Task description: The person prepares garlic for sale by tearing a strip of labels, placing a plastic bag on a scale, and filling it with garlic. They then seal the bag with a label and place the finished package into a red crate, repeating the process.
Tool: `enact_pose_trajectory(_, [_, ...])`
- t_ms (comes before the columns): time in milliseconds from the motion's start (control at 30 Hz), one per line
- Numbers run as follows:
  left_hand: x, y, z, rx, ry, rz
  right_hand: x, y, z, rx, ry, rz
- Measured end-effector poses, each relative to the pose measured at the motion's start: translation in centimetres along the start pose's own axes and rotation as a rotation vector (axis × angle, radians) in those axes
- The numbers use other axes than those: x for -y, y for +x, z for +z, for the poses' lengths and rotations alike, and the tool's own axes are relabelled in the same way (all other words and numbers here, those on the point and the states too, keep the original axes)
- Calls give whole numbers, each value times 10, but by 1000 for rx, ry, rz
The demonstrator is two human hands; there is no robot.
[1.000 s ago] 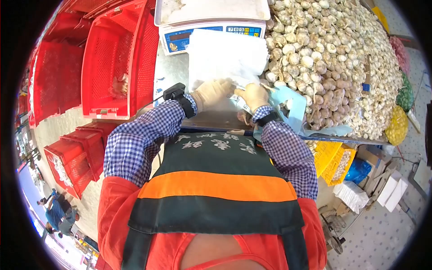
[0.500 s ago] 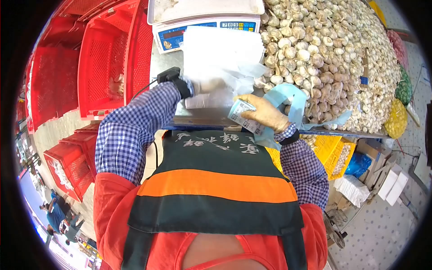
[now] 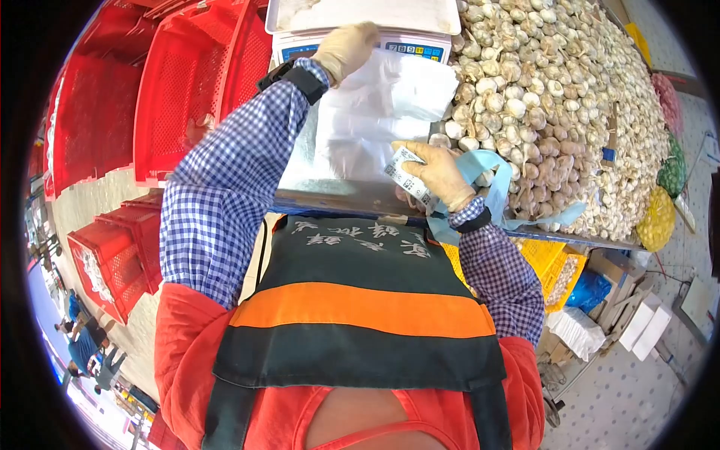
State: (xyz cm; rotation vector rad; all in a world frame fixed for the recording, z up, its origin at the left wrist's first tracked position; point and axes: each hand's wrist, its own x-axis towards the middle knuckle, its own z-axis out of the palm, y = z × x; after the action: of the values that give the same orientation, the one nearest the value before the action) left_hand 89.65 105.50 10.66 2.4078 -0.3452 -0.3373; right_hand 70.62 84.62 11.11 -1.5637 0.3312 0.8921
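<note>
My left hand (image 3: 346,54), in a pale glove, is raised in front of the scale (image 3: 416,45) with its fingers closed on the upper edge of a thin, see-through plastic bag (image 3: 358,101). Its fingertips are partly hidden. White plastic bags (image 3: 424,88) lie beneath and to the right on the metal table (image 3: 296,176). My right hand (image 3: 442,176), gloved too, grips a strip of printed labels (image 3: 409,174) between thumb and fingers. Pale blue backing tape (image 3: 495,180) trails from this hand toward the garlic.
A large heap of garlic bulbs (image 3: 555,97) covers the table's right side. Red crates (image 3: 180,97) stand at the left, with more red crates (image 3: 112,262) lower down. Yellow crates (image 3: 544,259) sit under the table's right edge. People (image 3: 90,349) are far off at lower left.
My left hand has moved up and away from me, from over the bags to the scale's front, drawing plastic upward. My right hand still holds the labels, slightly shifted. The whole view has shifted slightly.
</note>
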Motion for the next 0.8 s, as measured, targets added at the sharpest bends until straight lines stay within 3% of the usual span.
enact_pose_trajectory(67, [-7, -18, 11, -496, 154, 276, -2, 14, 2, -101, -68, -14])
enact_pose_trajectory(100, [-15, -38, 17, -582, 131, 520, -6, 24, -1, -128, -269, -80])
enact_pose_trajectory(133, [-24, -66, 27, -534, 78, 584, -10, 35, -3, -133, -261, -80])
enact_pose_trajectory(167, [-21, -86, 34, -459, 61, 747, -14, 46, -4, -203, -464, -32])
enact_pose_trajectory(200, [-18, -106, 48, -288, 27, 786, -20, 55, -5, -273, -665, 22])
enact_pose_trajectory(233, [-10, -119, 64, -116, -6, 817, -35, 64, -5, -347, -680, -14])
enact_pose_trajectory(267, [6, -124, 87, -110, -10, 817, -35, 67, -3, -347, -676, -7])
enact_pose_trajectory(333, [24, -127, 114, 248, 75, 568, -27, 71, 2, -369, -1031, 122])
enact_pose_trajectory(467, [18, -130, 105, 231, 103, 586, -15, 34, -12, -238, -1020, 160])
enact_pose_trajectory(500, [21, -127, 105, 275, 115, 624, -8, 21, -15, -159, -1026, 253])
enact_pose_trajectory(567, [29, -123, 101, 323, 133, 666, -7, -5, -20, -128, -882, 164])
enact_pose_trajectory(633, [30, -119, 101, 242, 72, 869, -8, -22, -26, -146, -736, 146])
enact_pose_trajectory(700, [29, -114, 105, 335, 188, 783, -28, -21, -30, -132, -721, -213])
enact_pose_trajectory(733, [30, -110, 104, 422, 313, 690, -28, -21, -29, -134, -720, -214])
enact_pose_trajectory(800, [33, -96, 108, 341, 402, 775, -22, -23, -22, -143, -447, -258])
